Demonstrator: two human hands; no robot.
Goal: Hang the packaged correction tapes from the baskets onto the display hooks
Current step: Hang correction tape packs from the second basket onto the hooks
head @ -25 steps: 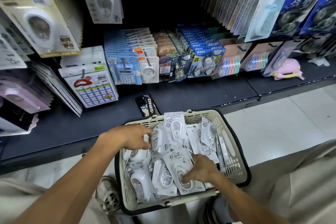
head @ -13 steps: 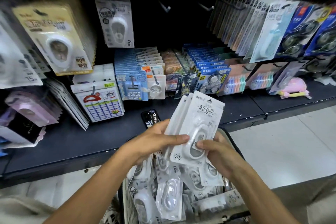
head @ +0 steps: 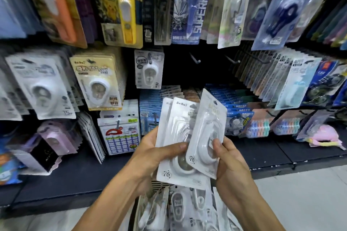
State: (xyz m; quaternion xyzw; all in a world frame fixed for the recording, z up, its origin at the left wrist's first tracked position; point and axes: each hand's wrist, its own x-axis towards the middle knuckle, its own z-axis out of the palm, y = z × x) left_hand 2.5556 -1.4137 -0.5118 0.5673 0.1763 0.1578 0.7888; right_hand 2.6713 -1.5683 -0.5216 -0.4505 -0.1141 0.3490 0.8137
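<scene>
My left hand [head: 150, 154] grips a small stack of white packaged correction tapes [head: 174, 129], thumb across their front. My right hand [head: 228, 157] pinches the frontmost white pack [head: 206, 133], tilted apart from the stack. Both are held above the basket [head: 148, 202], which holds several more white packs [head: 180, 206]. Two bare display hooks [head: 195, 59] [head: 232, 60] stick out of the dark panel above the packs. One matching white pack [head: 149, 69] hangs left of the bare hooks.
Hung stationery packs fill the rows above and on both sides. A dark shelf [head: 262, 154] carries blue card packs, colourful tape rolls [head: 259, 129] and a pink item [head: 324, 137]. Pale floor tiles [head: 300, 202] lie at the right.
Both hands came out of the basket with a handful of packs and raised them toward the hooks. The right hand now peels the front pack from the stack. The view tilted upward.
</scene>
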